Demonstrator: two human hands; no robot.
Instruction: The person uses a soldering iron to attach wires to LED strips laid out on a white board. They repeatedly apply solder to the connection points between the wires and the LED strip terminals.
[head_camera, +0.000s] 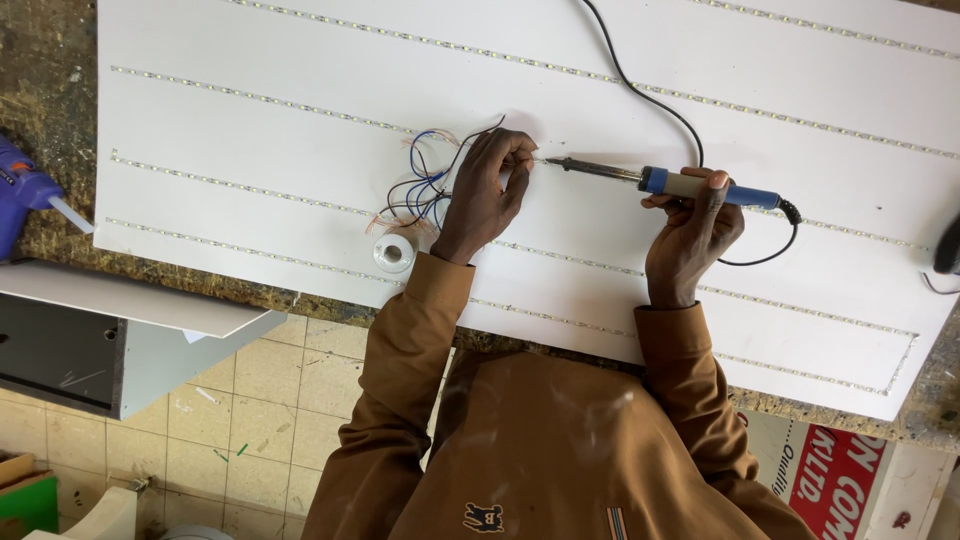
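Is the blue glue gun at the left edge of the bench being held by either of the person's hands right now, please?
No, the glue gun lies alone; the left hand pinches wires and the right hand grips the soldering iron.

The scene is evenly and brightly lit by soft, diffuse light. The white panel (300, 60) is rendered near overexposure, though its strip lines are kept legible. Only faint, short shadows are cast beneath the hands. Focus is held sharp centrally; slight softness and mild bending are seen toward the edges.
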